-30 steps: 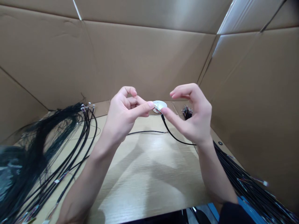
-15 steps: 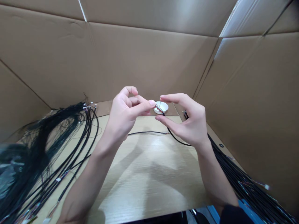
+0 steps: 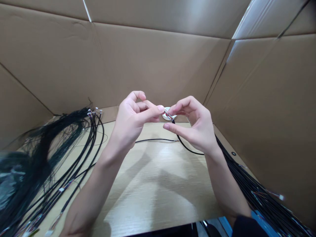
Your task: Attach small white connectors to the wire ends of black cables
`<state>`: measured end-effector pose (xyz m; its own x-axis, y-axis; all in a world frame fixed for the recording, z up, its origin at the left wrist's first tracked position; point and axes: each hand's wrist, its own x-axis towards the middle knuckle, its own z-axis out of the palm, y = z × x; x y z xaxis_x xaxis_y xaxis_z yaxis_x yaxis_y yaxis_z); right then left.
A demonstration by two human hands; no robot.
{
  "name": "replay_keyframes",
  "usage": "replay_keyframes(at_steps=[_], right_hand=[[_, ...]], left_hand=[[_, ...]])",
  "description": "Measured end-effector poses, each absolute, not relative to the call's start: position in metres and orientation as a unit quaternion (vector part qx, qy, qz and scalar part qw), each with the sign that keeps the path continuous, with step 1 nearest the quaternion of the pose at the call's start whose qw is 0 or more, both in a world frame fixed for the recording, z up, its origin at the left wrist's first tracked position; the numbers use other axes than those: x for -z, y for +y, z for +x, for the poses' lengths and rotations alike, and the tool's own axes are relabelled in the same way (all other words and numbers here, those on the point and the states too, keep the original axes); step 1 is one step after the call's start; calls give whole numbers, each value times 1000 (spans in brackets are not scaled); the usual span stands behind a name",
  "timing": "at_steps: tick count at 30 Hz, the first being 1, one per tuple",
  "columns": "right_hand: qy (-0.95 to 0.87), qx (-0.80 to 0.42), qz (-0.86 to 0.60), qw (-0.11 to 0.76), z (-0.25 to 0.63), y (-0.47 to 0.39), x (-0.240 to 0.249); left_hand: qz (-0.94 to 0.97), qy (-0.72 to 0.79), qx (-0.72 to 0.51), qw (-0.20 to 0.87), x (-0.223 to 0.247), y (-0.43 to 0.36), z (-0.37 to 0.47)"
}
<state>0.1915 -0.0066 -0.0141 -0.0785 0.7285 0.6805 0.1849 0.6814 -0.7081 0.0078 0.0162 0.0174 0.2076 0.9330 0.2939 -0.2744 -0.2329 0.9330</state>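
Observation:
Thin coloured wires (image 3: 169, 115) fan out from the end of a black cable (image 3: 183, 143) above the middle of the table. My left hand (image 3: 138, 110) pinches the tips of these wires between thumb and fingers; whatever sits at the tips is covered by them. Close by on the other side, my right hand (image 3: 194, 123) has its thumb and fingers apart around the wires, its index fingertip near or touching them; contact is not clear. The cable droops from the wires and passes behind my right wrist. Behind the wires is a small white round dish (image 3: 174, 116), partly hidden.
Black cables with white connectors (image 3: 95, 131) and a dark tangle of thin strands (image 3: 49, 141) lie at left. A thick bundle of black cables (image 3: 247, 177) runs along the right. Another cable (image 3: 156, 139) lies across the table (image 3: 148, 194). Cardboard walls (image 3: 158, 65) enclose it.
My right hand has shifted slightly left and its fingers have bent in toward the wires. The wires look drawn closer together. My left hand keeps its pinch in place.

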Motion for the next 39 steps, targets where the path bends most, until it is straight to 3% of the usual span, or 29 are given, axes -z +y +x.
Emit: replay_keyframes(at_steps=[10, 23, 29, 33, 36, 39], right_hand=[[-737, -71, -347, 575, 189, -15, 10], [-716, -105, -263, 638, 197, 10, 30], [-665, 16, -356, 656, 186, -4, 24], [-635, -110, -389, 659, 187, -13, 14], [-584, -265, -346, 684, 188, -10, 12], [-566, -344, -302, 686, 187, -3, 15]], left_hand=[[547, 298, -563, 544, -17, 20, 6], [467, 274, -479, 691, -17, 30, 3], [506, 281, -535, 616, -14, 34, 5], [542, 283, -576, 543, -13, 28, 9], [562, 278, -586, 513, -13, 23, 11], [574, 275, -595, 491, -13, 19, 11]])
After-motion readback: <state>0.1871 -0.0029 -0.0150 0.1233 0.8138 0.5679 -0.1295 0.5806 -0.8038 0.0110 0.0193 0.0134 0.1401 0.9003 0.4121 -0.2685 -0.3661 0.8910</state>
